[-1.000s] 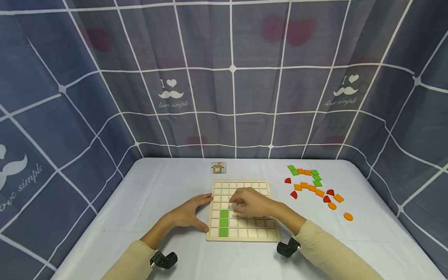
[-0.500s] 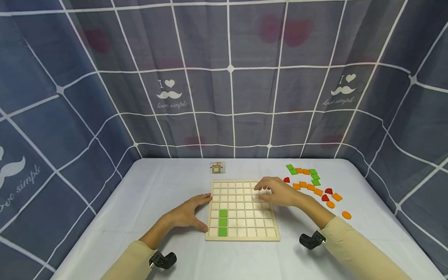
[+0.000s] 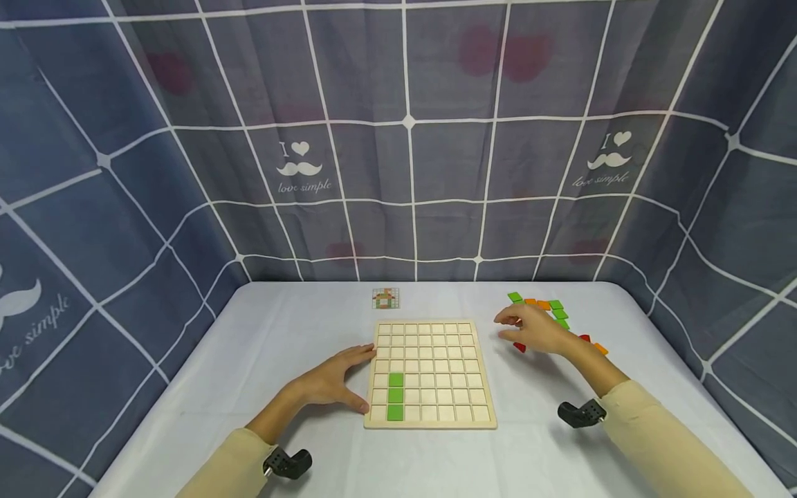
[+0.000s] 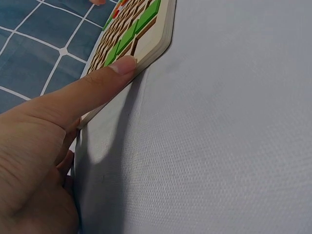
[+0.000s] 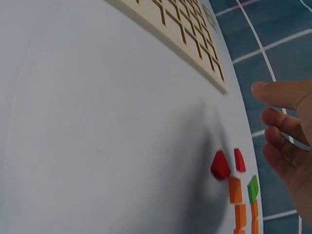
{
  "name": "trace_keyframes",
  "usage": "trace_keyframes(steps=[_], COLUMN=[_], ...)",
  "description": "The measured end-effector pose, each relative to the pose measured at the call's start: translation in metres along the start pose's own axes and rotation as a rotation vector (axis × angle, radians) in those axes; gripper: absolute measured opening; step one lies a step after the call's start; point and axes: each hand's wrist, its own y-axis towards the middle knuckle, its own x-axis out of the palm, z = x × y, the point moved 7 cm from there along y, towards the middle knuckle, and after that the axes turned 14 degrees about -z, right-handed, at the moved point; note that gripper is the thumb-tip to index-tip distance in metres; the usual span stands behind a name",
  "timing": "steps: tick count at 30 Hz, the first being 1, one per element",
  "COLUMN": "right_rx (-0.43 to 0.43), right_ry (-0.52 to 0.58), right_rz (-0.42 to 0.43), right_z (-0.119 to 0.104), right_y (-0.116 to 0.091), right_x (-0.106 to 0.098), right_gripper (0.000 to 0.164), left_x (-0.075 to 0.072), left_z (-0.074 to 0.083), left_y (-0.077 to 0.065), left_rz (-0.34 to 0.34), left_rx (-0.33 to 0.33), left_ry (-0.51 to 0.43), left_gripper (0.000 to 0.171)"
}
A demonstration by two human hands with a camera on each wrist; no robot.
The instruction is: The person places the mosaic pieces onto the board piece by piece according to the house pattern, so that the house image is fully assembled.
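Observation:
A light wooden grid board (image 3: 445, 362) lies mid-table, with three green square tiles (image 3: 395, 395) set in a column at its lower left. My left hand (image 3: 328, 380) rests along the board's left edge, fingers and thumb spread; the left wrist view shows the thumb (image 4: 92, 90) against the rim. To the board's right, my right hand (image 3: 535, 329) hovers over the loose pieces with relaxed, slightly bent fingers and nothing between them. In the right wrist view, a red piece (image 5: 221, 165) and several orange pieces (image 5: 235, 189) lie below the hand, which hides part of the group in the head view.
A small pattern card (image 3: 385, 298) lies behind the board. More green pieces (image 3: 556, 304) are at the back right of the white-covered table (image 3: 299, 325). A grey-blue checked curtain (image 3: 373, 159) encloses the back and sides.
My right hand has moved from over the board to the right, above the loose pieces. My left hand stays at the board's left edge.

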Motion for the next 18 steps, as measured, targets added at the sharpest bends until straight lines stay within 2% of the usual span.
trace_keyframes(steps=[5, 8, 13, 18], right_rx=[-0.007, -0.002, 0.087, 0.174], right_ry=[0.055, 0.043, 0.016, 0.037], right_rz=[0.038, 0.043, 0.025, 0.015], right_z=[0.023, 0.033, 0.053, 0.071], right_y=[-0.005, -0.009, -0.015, -0.021], right_x=[-0.006, -0.008, -0.007, -0.002], right_gripper=[0.023, 0.022, 0.027, 0.027], left_x=[0.000, 0.000, 0.000, 0.000], left_z=[0.001, 0.002, 0.001, 0.000], left_y=[0.000, 0.000, -0.001, -0.001], left_rz=[0.000, 0.006, 0.007, 0.004], left_rx=[0.004, 0.010, 0.006, 0.002], left_ry=[0.004, 0.005, 0.003, 0.007], left_gripper=[0.111, 0.111, 0.112, 0.112])
